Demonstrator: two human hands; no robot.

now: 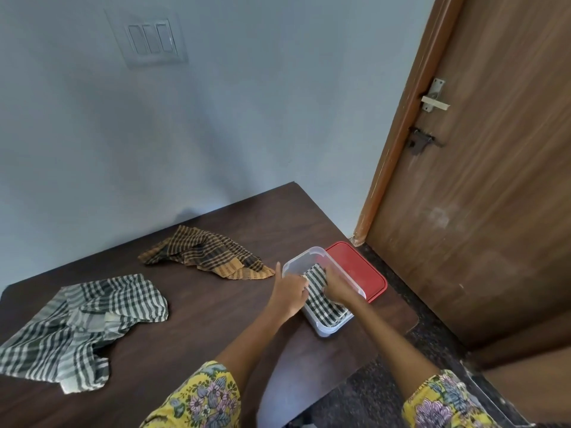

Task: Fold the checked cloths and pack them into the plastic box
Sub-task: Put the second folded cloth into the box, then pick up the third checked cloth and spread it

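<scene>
I find no legible text, label, brand, number or sign anywhere in my head view; no surface in sight carries any print I can read.

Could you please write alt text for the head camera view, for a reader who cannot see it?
Both hands, left hand and right hand, press a folded green checked cloth into a clear plastic box on a dark table. Two unfolded checked cloths, brown and green, lie left; a red lid lies beside the box.

A single wide-angle view is taken from head height, directed forward and steeply down onto the dark table (216,304), with the wall (216,118) faced ahead and the door (494,180) kept at right. Straight edges are bent near the borders.
</scene>
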